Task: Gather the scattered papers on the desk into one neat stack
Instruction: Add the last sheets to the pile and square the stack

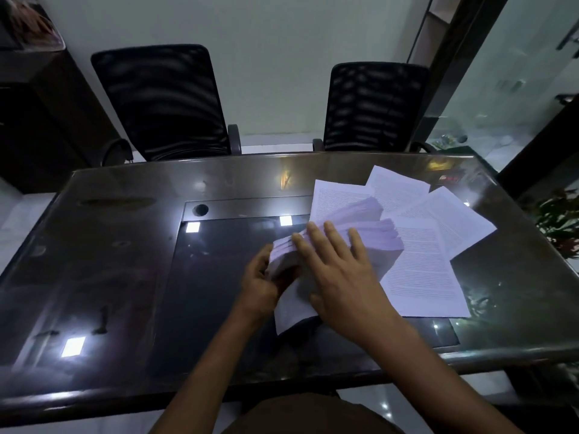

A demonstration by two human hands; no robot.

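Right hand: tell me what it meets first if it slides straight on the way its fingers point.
The right hand lies flat on the paper stack, fingers pointing away across the desk. It probably meets the loose printed sheet just beyond the stack first, then bare desk.

One wide-angle cam on my head, facing fwd & down, close over desk [109, 261], chairs [163, 101] at far side

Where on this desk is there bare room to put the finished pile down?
Free: the dark inset panel left of the left hand, from the round hole to the near edge, and the desk's left end. Crowded: the right half, where loose sheets fan out beyond the bundle under the right hand.
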